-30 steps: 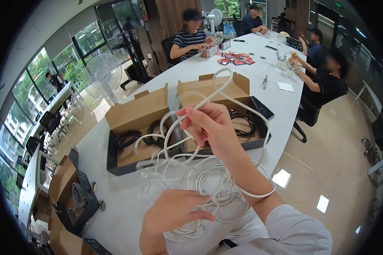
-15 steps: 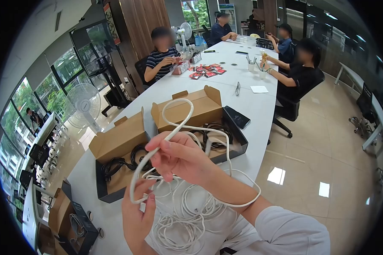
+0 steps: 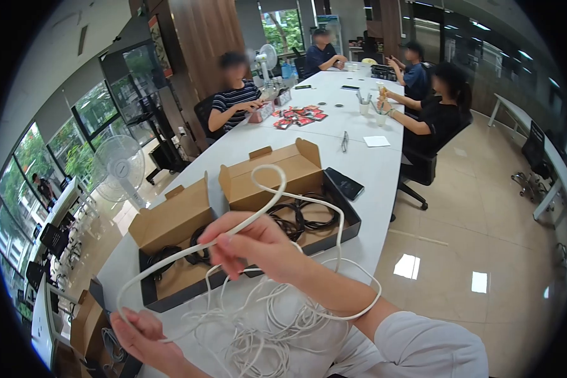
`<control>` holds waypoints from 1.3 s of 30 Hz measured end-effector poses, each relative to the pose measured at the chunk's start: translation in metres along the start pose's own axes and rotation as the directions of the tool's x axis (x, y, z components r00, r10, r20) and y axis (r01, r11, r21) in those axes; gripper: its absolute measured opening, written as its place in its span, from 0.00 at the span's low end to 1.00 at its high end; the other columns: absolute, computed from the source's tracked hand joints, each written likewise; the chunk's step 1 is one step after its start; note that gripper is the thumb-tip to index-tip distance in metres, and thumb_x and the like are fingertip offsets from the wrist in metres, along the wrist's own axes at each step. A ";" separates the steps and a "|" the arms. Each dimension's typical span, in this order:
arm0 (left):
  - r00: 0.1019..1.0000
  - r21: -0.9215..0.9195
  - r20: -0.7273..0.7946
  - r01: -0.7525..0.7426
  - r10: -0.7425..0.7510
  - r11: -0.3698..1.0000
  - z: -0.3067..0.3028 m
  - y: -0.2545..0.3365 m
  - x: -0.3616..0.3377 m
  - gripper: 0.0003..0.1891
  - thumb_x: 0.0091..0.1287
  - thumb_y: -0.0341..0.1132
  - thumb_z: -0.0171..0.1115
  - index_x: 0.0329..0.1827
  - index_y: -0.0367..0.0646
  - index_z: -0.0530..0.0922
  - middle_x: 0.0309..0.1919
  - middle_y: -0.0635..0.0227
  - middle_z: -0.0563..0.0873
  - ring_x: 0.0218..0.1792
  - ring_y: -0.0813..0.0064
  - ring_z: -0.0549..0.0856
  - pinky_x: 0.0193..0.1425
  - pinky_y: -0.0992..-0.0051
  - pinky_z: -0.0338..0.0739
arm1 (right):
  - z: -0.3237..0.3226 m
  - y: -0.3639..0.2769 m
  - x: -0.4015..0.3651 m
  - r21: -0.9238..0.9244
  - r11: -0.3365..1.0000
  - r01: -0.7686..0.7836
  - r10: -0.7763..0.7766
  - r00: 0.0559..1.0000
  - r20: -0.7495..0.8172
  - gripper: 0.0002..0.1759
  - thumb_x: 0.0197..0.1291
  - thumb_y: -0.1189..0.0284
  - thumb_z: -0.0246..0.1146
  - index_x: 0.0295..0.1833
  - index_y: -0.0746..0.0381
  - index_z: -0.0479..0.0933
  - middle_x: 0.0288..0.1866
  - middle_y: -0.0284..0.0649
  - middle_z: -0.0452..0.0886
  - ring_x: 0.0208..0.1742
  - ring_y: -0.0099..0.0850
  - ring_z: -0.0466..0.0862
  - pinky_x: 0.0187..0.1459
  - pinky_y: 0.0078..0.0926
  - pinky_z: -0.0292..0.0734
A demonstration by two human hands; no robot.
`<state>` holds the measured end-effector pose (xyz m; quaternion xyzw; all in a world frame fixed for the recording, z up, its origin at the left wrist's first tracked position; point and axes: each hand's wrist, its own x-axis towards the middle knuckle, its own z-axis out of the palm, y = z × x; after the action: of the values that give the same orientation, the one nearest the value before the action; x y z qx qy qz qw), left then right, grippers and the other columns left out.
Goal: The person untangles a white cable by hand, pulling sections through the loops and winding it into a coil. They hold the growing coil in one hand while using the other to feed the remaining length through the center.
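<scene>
A thick white cable [image 3: 170,257] runs in a wide curve between my two hands. At the lower left, my left hand [image 3: 146,343] is closed around it. My right hand [image 3: 255,247] pinches the same cable higher up, in front of the open boxes. Beyond the right fingers the cable makes a loop in the air, then trails down and passes around my right forearm. Below lies a loose tangle of white cable [image 3: 252,343] on the white table [image 3: 246,150]; parts of it are hidden by my arm.
Two open cardboard boxes, one left [image 3: 170,217] and one right [image 3: 274,169], hold coiled black cables [image 3: 305,217]. Another box [image 3: 85,324] with a grey cable sits lower left. A phone [image 3: 344,183], glasses [image 3: 344,142] and red packets [image 3: 299,117] lie farther off. Several people sit around the table.
My left hand has moved down and left, drawing out a longer stretch of cable between the hands. My right hand has shifted slightly left, still pinching the cable.
</scene>
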<state>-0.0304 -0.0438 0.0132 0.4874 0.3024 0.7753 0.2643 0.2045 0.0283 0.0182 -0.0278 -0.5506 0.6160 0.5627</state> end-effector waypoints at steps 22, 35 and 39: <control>0.983 -0.497 0.177 0.040 0.057 0.867 0.035 0.001 -0.022 0.16 0.76 0.44 0.43 0.30 0.46 0.61 0.20 0.73 0.59 0.20 0.82 0.58 0.25 0.79 0.54 | 0.048 0.065 -0.025 -0.791 0.522 0.320 0.373 0.748 0.549 0.12 0.56 0.68 0.65 0.33 0.67 0.78 0.25 0.48 0.79 0.31 0.51 0.79 0.34 0.43 0.72; 0.813 0.525 0.475 0.045 -0.336 0.850 0.057 -0.018 -0.025 0.15 0.68 0.28 0.55 0.56 0.34 0.72 0.30 0.61 0.86 0.31 0.77 0.83 0.36 0.77 0.75 | 0.005 0.004 -0.001 -0.182 0.977 -0.108 0.115 0.993 0.026 0.15 0.70 0.73 0.54 0.56 0.69 0.77 0.34 0.38 0.84 0.34 0.21 0.83 0.35 0.16 0.75; 0.759 0.565 0.481 0.115 -0.439 0.817 0.039 -0.029 -0.013 0.08 0.66 0.28 0.58 0.42 0.32 0.80 0.28 0.62 0.86 0.29 0.77 0.82 0.35 0.79 0.75 | 0.009 0.001 0.001 -0.154 0.986 -0.068 0.054 0.994 -0.096 0.16 0.71 0.71 0.54 0.58 0.68 0.77 0.31 0.38 0.84 0.30 0.22 0.83 0.31 0.14 0.73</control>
<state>0.0135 -0.0249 -0.0025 0.7027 0.4671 0.4276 0.3245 0.1976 0.0229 0.0215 -0.1172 -0.5698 0.5859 0.5643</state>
